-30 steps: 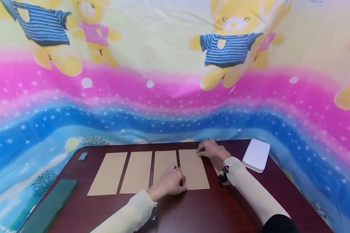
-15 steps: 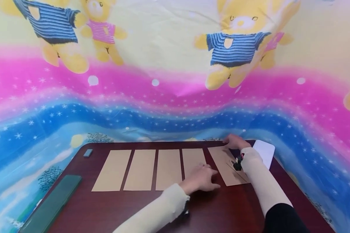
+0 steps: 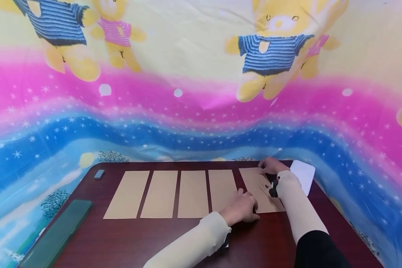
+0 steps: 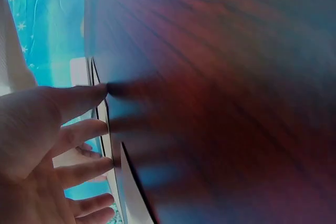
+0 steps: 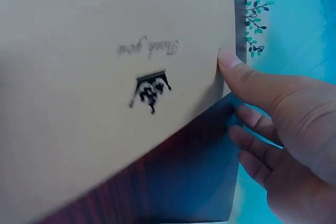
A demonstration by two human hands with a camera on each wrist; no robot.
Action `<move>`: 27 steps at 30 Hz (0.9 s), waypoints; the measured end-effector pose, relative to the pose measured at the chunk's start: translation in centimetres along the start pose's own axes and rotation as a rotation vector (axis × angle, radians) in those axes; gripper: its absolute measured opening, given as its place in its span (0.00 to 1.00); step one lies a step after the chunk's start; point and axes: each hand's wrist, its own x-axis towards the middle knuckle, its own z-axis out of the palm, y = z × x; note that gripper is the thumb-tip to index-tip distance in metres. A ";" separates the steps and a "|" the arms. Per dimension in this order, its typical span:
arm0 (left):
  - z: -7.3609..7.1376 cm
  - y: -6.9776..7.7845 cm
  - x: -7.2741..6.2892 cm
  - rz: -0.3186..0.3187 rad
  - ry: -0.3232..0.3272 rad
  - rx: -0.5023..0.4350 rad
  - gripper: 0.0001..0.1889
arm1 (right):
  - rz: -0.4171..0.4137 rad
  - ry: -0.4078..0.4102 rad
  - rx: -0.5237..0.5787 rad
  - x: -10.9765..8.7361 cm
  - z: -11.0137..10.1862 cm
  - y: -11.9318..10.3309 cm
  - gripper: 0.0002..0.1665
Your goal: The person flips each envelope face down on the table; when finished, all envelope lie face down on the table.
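Observation:
A brown kraft paper card [image 3: 254, 184] lies at the right end of a row on the table. Its printed side is up, showing a black crown [image 5: 151, 92] and "Thank you" upside down in the right wrist view. My right hand [image 3: 273, 166] holds its far edge, thumb on top; part of the grip is hidden. My left hand [image 3: 239, 208] is by the near left corner, with fingers spread and fingertips touching the edge region in the left wrist view. Left of it lie several plain kraft cards [image 3: 159, 193], parallel, with narrow gaps.
A white rounded box [image 3: 303, 175] stands at the far right, close to my right forearm. A long green case [image 3: 58, 232] lies at the left edge. A small blue-grey block [image 3: 99, 174] sits at the far left corner. A patterned curtain [image 3: 194, 111] surrounds the dark red table [image 3: 120, 242].
My right hand has moved right, and the printed card now lies flat at the row's end, straightened slightly. My left hand has moved right from the plain cards to its near corner.

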 end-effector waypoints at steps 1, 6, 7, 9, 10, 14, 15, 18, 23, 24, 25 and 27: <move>0.0 -0.1 0.1 0.001 0.006 0.002 0.08 | 0.003 -0.003 0.000 -0.1 -0.1 0.0 0.23; -0.1 -0.1 0.4 0.002 0.031 0.016 0.06 | 0.026 0.000 -0.012 -0.4 0.0 -0.1 0.22; -0.2 0.0 0.4 0.001 0.032 0.020 0.07 | 0.029 0.003 -0.012 -0.5 0.0 -0.1 0.22; -0.3 0.2 0.4 -0.009 0.032 0.025 0.09 | 0.042 0.004 -0.006 -0.5 0.1 -0.1 0.21; -0.3 0.3 0.5 -0.016 0.028 0.026 0.10 | 0.048 0.002 0.000 -0.5 0.1 0.0 0.20; -0.4 0.6 0.7 -0.046 0.021 0.045 0.10 | 0.048 0.000 0.021 -0.3 0.0 0.0 0.19; -0.4 0.6 0.8 -0.052 0.021 0.055 0.10 | 0.046 0.002 0.025 -0.2 -0.1 -0.1 0.18; -0.4 0.7 1.0 -0.059 0.031 0.080 0.08 | 0.041 0.008 0.025 -0.1 -0.3 -0.2 0.15; -0.2 0.7 1.0 -0.056 0.041 0.098 0.06 | 0.038 -0.005 0.027 -0.1 -0.3 -0.4 0.11; -0.2 0.7 0.9 -0.055 0.038 0.102 0.06 | 0.029 -0.001 0.022 -0.1 -0.2 -0.5 0.12; -0.2 0.7 0.9 -0.055 0.036 0.108 0.07 | 0.023 0.003 0.020 -0.1 -0.2 -0.6 0.13; -0.1 0.6 0.8 -0.055 0.031 0.125 0.07 | 0.014 0.015 0.011 -0.1 -0.1 -0.8 0.16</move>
